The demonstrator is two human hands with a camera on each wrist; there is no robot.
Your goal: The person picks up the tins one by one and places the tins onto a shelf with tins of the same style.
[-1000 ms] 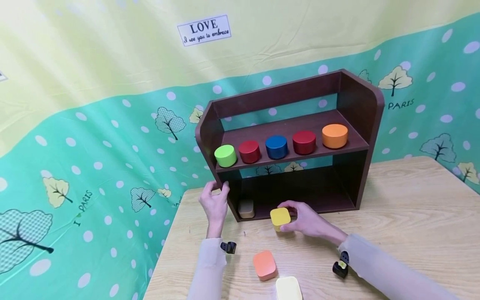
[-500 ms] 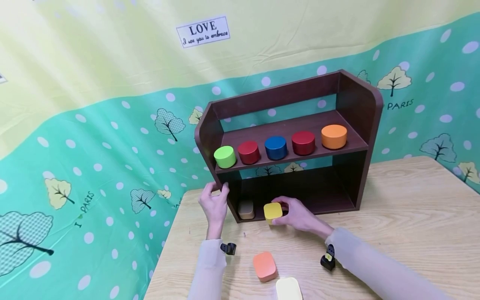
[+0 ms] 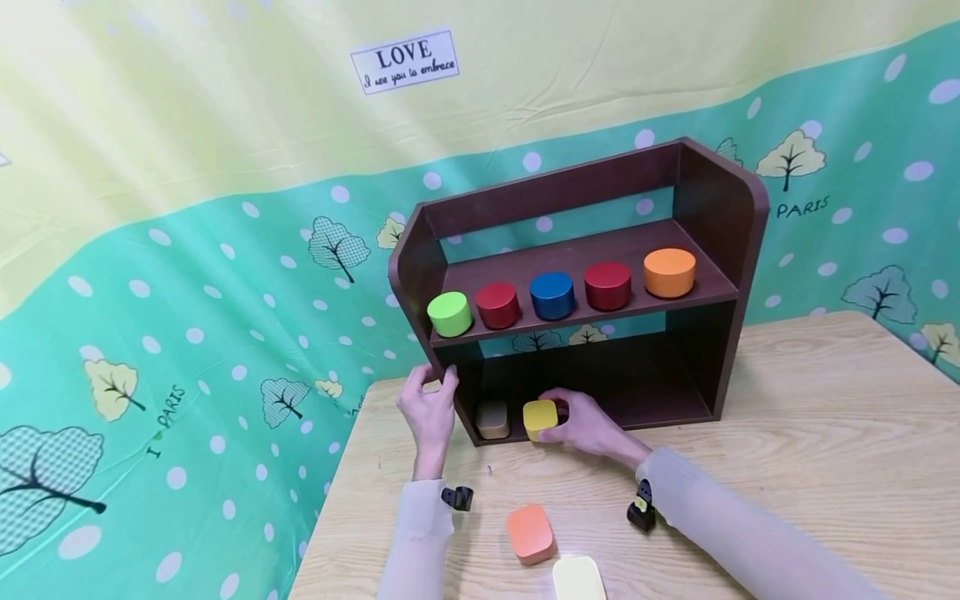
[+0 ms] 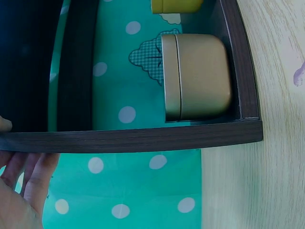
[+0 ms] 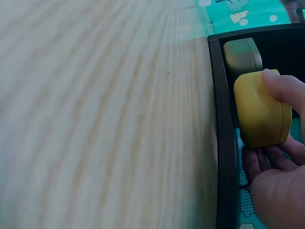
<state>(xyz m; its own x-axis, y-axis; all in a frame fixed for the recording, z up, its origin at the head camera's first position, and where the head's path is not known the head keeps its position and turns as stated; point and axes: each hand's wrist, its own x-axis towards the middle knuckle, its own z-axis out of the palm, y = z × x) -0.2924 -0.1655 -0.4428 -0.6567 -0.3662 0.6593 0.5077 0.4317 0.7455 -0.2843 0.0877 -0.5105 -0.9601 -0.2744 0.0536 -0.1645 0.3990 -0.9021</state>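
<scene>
**Yellow tin at the lower shelf opening**

We are working at a light wooden table (image 3: 825, 433) standing against a cloth backdrop (image 3: 187, 275), teal with white dots and trees below, pale yellow above. A white label reading "LOVE" (image 3: 405, 60) is hanging on the yellow part.

Our left hand (image 3: 429, 410) is gripping the left side panel of the dark brown shelf unit (image 3: 723, 208), thumb and fingers curled round its front edge. On the lower level, just inside that panel, a gold rounded tin (image 4: 198, 76) is lying on its side. Just beside it, our right hand (image 3: 588, 425) is holding the yellow tin (image 3: 541, 417) at the front edge of the lower level, thumb on top and fingers closed around its far side.

On the upper level five round tins are standing in a row: green (image 3: 450, 313), red (image 3: 498, 304), blue (image 3: 552, 295), a second red (image 3: 607, 285) and orange (image 3: 669, 272).

On the table near us an orange rounded tin (image 3: 530, 533) and a cream rounded tin (image 3: 578, 578) are lying just beside each other.
</scene>
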